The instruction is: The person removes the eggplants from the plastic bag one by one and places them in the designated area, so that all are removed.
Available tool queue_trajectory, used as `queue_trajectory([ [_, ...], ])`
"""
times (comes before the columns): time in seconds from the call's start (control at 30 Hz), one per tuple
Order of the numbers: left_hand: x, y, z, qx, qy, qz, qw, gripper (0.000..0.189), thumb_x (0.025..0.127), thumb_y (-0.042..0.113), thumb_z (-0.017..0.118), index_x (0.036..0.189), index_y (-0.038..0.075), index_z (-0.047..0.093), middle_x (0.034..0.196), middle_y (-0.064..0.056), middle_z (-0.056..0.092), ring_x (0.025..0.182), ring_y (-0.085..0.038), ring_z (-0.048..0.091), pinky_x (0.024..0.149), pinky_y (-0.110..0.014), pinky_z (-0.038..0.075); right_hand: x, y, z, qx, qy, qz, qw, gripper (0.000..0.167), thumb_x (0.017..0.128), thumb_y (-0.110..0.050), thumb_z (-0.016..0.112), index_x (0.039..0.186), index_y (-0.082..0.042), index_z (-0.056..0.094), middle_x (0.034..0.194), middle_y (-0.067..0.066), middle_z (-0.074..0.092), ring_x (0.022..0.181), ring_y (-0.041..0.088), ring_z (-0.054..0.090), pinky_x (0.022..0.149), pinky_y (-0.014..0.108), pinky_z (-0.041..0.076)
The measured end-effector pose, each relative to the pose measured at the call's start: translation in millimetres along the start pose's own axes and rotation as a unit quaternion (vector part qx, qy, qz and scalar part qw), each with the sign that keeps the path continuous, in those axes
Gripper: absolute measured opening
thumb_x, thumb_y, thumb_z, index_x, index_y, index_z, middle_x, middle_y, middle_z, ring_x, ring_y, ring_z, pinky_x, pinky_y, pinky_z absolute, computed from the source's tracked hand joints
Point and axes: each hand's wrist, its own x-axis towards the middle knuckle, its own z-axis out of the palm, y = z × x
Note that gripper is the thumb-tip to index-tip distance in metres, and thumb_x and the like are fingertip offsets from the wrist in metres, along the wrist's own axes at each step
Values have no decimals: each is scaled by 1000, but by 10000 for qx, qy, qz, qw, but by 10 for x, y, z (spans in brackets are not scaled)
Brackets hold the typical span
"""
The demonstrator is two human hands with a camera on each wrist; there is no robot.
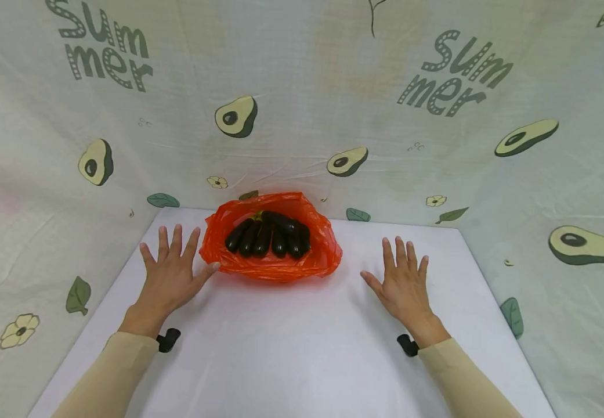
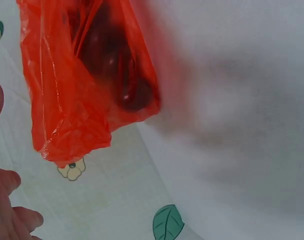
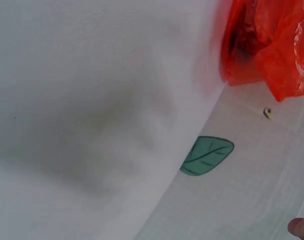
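A red plastic bag (image 1: 275, 269) lies with its mouth spread at the far side of the white table, and several dark, glossy eggplants (image 1: 263, 239) lie side by side in it. Just left of the bag, my left hand (image 1: 172, 280) is held over the table with its fingers spread, its thumb tip right by the bag's edge. My right hand (image 1: 405, 285) is spread out in the same way, to the right of the bag and apart from it. Neither hand holds anything. In the left wrist view, the bag's red side (image 2: 67, 100) shows close up beside some fingertips (image 2: 29, 218).
The white table (image 1: 281, 348) is bounded at the back and sides by hanging cloth (image 1: 291, 69) printed with avocados, leaves and lettering. A small black device (image 1: 168, 340) is worn at the left wrist, and a similar black device (image 1: 408, 345) at the right.
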Motion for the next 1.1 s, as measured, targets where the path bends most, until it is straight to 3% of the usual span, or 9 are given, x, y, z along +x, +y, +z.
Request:
queue_trajectory([
  [0.17,120,-2,-28,-22,59,-19,10000,100,99,62,58,170,11,10,174,-29,-1,158,-53,-18,116,-80,-20,146,-119,12,252,-24,-118,9996,101,98,-56,66,169,-6,15,173,29,15,159,54,9,123,79,4],
  [0.43,349,30,-23,-32,94,66,9999,97,102,65,51,170,8,11,173,-31,1,158,-53,-16,117,-80,-16,436,-382,51,324,-85,-352,9988,96,100,-54,65,169,-5,18,172,28,19,159,54,12,122,80,7],
  [0.6,478,48,9,-8,199,146,9997,93,104,60,52,169,6,13,172,-33,5,159,-54,-11,119,-78,-14,618,-578,138,435,-242,-504,9975,96,101,-58,60,169,-6,16,173,27,19,160,52,14,123,78,8],
  [0.77,674,26,117,61,382,143,9991,89,106,52,54,169,6,12,172,-33,10,161,-52,-3,122,-77,-9,857,-794,292,550,-231,-649,9961,95,102,-58,61,168,-4,19,172,27,22,159,52,19,123,77,15],
  [0.93,823,35,261,121,101,-34,9999,85,109,42,51,171,11,2,173,-30,9,161,-50,-6,123,-75,-9,1000,-988,517,717,-374,-719,9941,94,102,-52,63,167,-2,16,169,30,25,156,55,24,125,72,20],
  [1.1,879,72,342,276,32,167,9995,80,110,24,50,170,9,-1,174,-26,14,162,-47,0,125,-74,-1,1052,-1044,678,416,-433,-711,9957,78,108,-34,56,167,-2,16,168,27,31,156,51,30,125,69,24],
])
